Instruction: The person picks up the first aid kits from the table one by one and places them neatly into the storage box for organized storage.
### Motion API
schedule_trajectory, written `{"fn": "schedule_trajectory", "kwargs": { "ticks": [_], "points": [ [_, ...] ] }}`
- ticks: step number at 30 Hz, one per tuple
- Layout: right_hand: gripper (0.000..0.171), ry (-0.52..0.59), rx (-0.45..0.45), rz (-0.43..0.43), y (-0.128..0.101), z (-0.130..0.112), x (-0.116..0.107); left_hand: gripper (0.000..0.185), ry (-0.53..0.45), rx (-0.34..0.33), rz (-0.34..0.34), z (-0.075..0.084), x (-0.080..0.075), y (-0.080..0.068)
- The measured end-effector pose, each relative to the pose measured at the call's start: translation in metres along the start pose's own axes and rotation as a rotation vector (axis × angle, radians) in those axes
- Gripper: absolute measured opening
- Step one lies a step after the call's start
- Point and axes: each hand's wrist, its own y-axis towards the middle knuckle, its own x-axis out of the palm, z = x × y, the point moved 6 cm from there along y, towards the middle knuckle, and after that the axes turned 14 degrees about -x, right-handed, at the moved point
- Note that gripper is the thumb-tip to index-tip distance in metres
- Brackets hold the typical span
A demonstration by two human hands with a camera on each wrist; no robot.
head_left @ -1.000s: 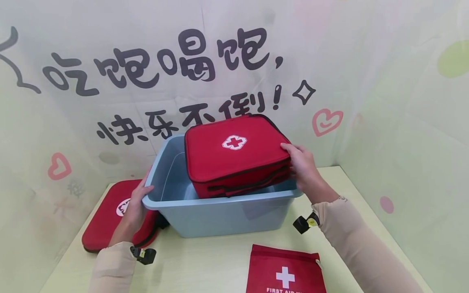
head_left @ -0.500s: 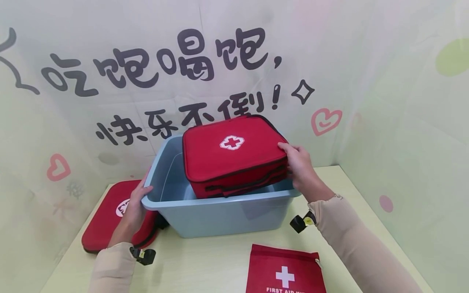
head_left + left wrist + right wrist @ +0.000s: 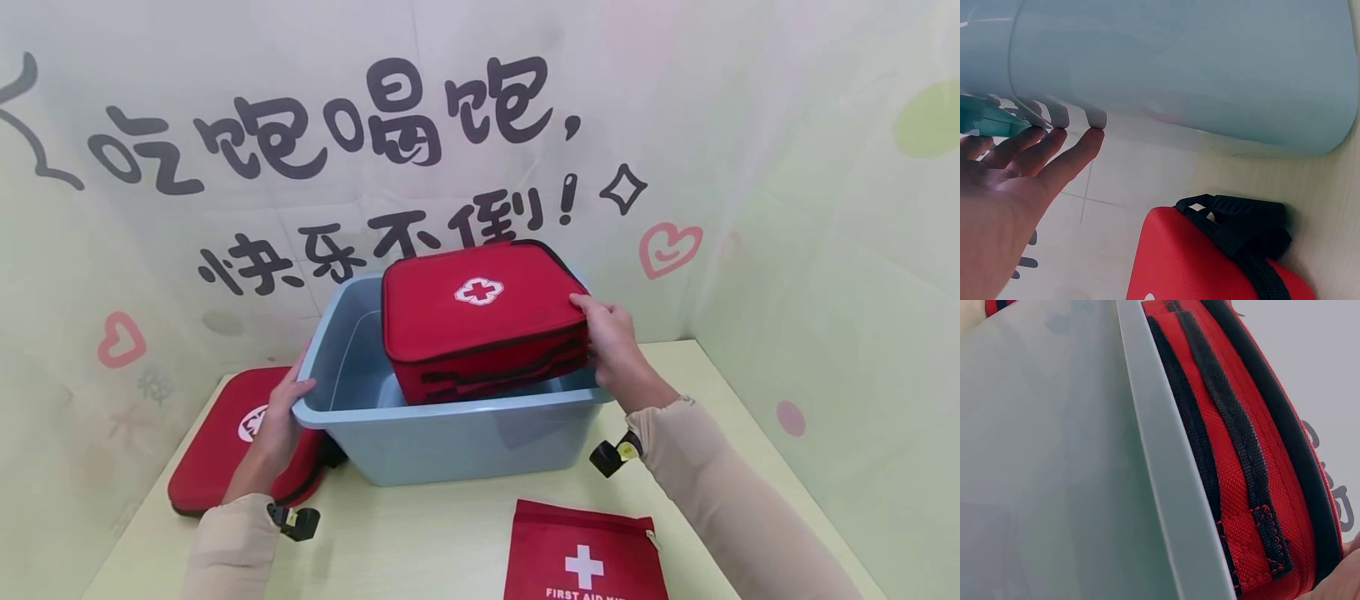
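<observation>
Right hand (image 3: 615, 346) grips red first-aid bag (image 3: 480, 321), tilted, half inside blue bin (image 3: 450, 437). Left hand (image 3: 277, 421) grips bin's left rim. Advice: level bag, lower slowly, steady bin.

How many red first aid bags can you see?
3. One red bag is held by the right hand over the blue bin, one red case lies left of it, one flat pouch lies in front.

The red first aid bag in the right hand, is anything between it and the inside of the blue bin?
Nothing visible. The red first aid bag is tilted, its lower edge already inside the blue bin, gripped by the right hand. The bin interior that shows holds nothing else. The left hand holds the bin's left rim.
</observation>
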Motion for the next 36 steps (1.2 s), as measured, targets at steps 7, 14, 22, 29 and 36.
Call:
{"fn": "schedule_trajectory", "kwargs": {
  "ticks": [7,14,22,29,36],
  "points": [
    [0.065,-0.053,-0.015,-0.012,-0.003,0.004,0.002,0.067,0.003,0.009,0.001,0.0,0.001,0.0],
    [0.051,-0.067,-0.03,-0.023,-0.002,0.007,0.007,0.065,0.006,0.015,0.0,0.0,0.002,0.001],
    [0.048,-0.094,-0.016,-0.097,-0.001,0.01,0.011,0.066,0.005,-0.026,0.017,-0.001,0.002,0.001],
    [0.064,-0.134,-0.05,-0.104,-0.003,0.011,0.013,0.067,0.003,-0.024,-0.008,-0.001,0.005,0.001],
    [0.067,-0.04,-0.082,-0.056,-0.004,-0.013,-0.004,0.066,-0.004,-0.011,-0.004,-0.002,0.002,0.001]
  ]
}}
